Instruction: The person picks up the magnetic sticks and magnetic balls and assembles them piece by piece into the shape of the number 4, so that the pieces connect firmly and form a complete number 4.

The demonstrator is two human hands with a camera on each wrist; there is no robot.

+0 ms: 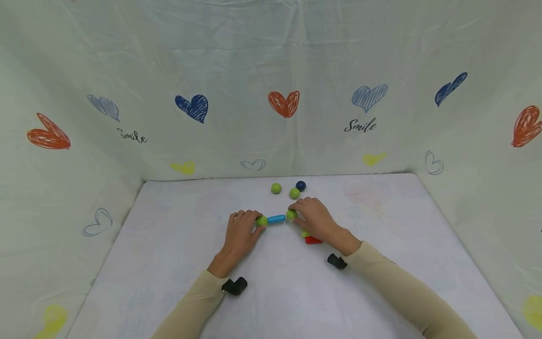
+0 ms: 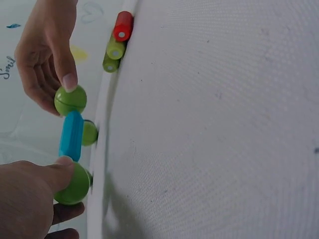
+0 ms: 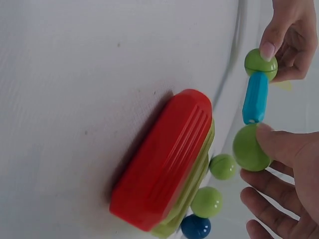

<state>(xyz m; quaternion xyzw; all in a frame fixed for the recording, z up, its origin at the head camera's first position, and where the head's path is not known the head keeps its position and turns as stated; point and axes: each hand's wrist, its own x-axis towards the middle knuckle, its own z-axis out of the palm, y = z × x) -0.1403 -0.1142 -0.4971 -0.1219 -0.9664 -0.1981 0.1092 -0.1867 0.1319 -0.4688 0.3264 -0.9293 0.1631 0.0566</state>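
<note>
The blue stick (image 1: pixel 276 219) was between the left ball (image 1: pixel 262 221), which touched its end, and the right ball (image 1: pixel 291 215); whether this one also touched, I could not tell. On each side of the stick, the left hand (image 1: pixel 243 234) and the right hand (image 1: pixel 316 220) were partly closed, each pinching its ball with thumb and fingers. Both forearms slanted inward from the stick's near side, probably to keep the three pieces in line.
</note>
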